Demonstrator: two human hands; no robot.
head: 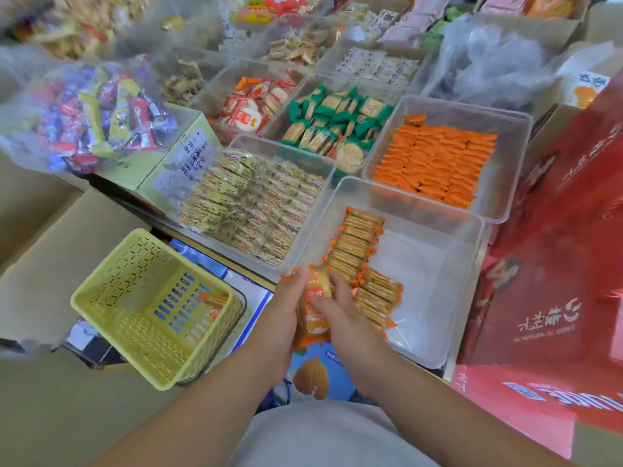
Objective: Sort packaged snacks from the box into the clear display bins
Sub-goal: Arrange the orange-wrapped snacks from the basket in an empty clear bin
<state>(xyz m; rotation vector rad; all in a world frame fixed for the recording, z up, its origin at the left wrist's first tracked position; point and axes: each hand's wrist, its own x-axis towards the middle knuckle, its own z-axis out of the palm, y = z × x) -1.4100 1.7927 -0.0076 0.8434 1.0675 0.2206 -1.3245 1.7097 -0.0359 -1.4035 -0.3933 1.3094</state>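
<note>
- Grey shirt [320, 436], smooth cloth, fills the bottom edge. Two bare forearms reach forward from it.
- Left hand [285, 311] and right hand [342, 310] are close together, fingers curled round one bundle of orange packets [315, 320]. The left grips the left side, and the right thumb lies across the glossy printed face.
- Bundle is held over the near left corner of the nearest clear bin [470, 264], which is rigid see-through plastic, squarish with rounded corners.
- Inside that bin, cracker packets [357, 244] stand on edge in rows along the left side. Ribbed brown crackers show through the film, and the ends are crimped orange.
- Under the wrists is a blue carton [313, 375], glossy card printed with a nut.
- Left of the hands is a yellow basket [135, 298], perforated plastic, sitting tilted. At least one orange-wrapped packet lies in its far right corner.
- Beyond the nearest bin, a second bin [515, 156] is packed with flat orange sachets [435, 163] in tight overlapping rows.
- Left of those two bins, a third bin [328, 170] holds pale yellow packets [256, 203], crinkled film, layered.
- Further back are green-ended packets [337, 119] and round red-and-white packets [249, 106], loosely heaped in separate bins.
- Far left, a clear bag of mixed sweets [101, 112] rests above plain brown cardboard [50, 247].
- Right edge shows red cartons [556, 247], matte card with white lettering.
</note>
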